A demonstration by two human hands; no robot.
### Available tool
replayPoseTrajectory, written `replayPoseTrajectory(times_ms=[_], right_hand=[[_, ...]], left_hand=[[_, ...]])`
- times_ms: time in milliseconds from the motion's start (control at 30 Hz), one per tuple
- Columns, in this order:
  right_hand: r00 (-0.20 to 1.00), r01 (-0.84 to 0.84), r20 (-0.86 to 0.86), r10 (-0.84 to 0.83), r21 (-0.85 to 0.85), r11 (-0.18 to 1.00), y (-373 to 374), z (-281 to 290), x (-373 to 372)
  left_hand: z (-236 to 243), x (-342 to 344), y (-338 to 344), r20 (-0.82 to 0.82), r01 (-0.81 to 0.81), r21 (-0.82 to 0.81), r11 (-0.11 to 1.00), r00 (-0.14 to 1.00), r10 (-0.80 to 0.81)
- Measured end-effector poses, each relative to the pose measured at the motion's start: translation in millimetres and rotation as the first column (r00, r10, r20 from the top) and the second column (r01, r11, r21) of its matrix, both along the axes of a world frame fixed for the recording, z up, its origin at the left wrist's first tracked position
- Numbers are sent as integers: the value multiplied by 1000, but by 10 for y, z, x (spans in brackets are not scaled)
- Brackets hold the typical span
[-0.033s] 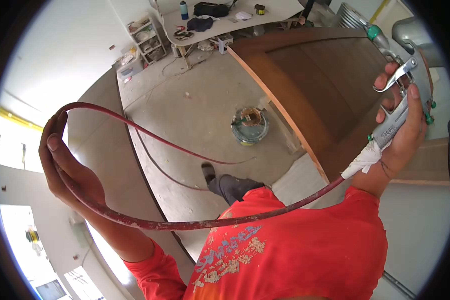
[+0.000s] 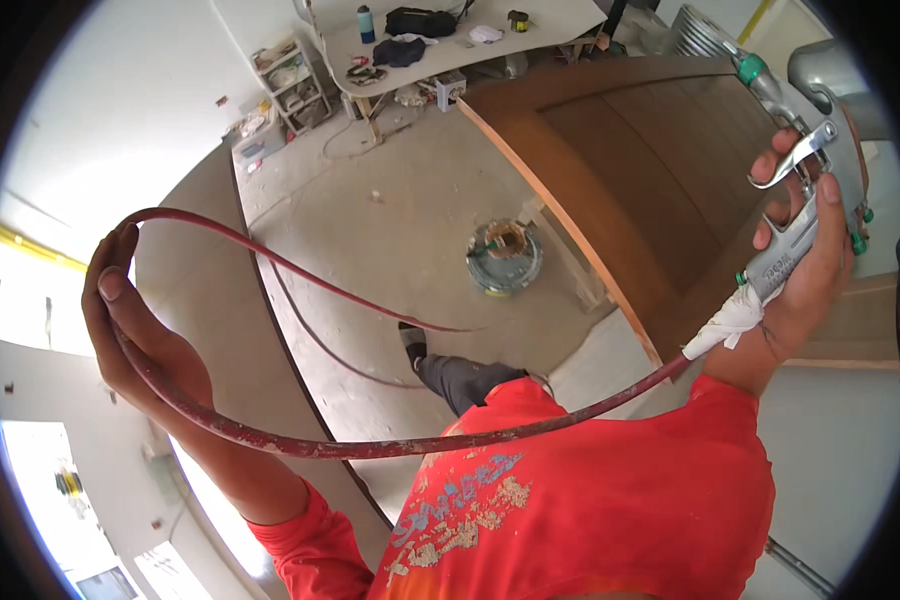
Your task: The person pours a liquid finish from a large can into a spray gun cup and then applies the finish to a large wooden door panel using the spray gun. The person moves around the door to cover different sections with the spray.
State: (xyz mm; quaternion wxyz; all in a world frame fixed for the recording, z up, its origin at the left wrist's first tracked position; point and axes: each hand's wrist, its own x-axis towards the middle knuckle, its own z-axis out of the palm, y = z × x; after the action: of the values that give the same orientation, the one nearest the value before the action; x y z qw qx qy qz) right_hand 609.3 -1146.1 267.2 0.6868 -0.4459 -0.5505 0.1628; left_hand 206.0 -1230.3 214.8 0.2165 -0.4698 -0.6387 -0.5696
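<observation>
My right hand is wrapped round the grip of a metal spray gun, its fingers by the silver trigger. Green fittings show on the gun, and a grey metal cup is beside its far end. White wrapping binds the gun's lower end to a dark red, paint-flecked hose. From there the hose sweeps across my front to my left hand, which is raised at the far left and closed round it. A brown panelled wooden door lies flat, left of the gun.
A lidded paint bucket stands on the concrete floor left of the door, with the hose trailing nearby. Behind are a cluttered white table and a small shelf. A long grey panel stands on the left.
The view has shifted slightly, so the bucket and the door's near corner sit a little lower and further right. Both hands keep their holds on the hose and the spray gun.
</observation>
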Motion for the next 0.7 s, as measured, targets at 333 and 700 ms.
replayPoseTrajectory(times_ms=[333,700], right_hand=[[983,161,-99,-156,45,986,1112,830,-2016],[921,388,2,-389,72,919,2889,1335,-2886]], left_hand=[[602,-2318,1854,148,161,-121,979,979,-142],[496,-2955,5124,278,557,-277,783,826,-490]])
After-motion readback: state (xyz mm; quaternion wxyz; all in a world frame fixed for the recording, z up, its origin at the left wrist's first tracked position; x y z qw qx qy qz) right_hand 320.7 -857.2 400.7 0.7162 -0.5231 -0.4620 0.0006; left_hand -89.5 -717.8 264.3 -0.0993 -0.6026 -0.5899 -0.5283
